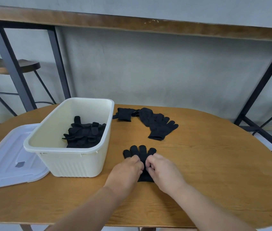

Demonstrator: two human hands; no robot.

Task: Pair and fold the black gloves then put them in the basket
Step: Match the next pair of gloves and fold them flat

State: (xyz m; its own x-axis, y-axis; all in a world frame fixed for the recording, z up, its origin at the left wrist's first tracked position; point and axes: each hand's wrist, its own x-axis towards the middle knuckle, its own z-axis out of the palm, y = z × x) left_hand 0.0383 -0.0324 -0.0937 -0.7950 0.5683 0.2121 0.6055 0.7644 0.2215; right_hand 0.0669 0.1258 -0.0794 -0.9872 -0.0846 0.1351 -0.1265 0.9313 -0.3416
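A black glove pair lies flat on the wooden table in front of me, fingers pointing away. My left hand and my right hand rest on its middle, fingers curled and pinching the fabric. Only the glove's fingertips and a bit of cuff show around my hands. A cream plastic basket stands to the left and holds several folded black gloves. More loose black gloves lie on the table beyond, with a folded one next to them.
A translucent white lid lies flat at the table's left, partly under the basket's corner. Behind the table are a grey wall, a wooden counter on black metal legs and stools at the left.
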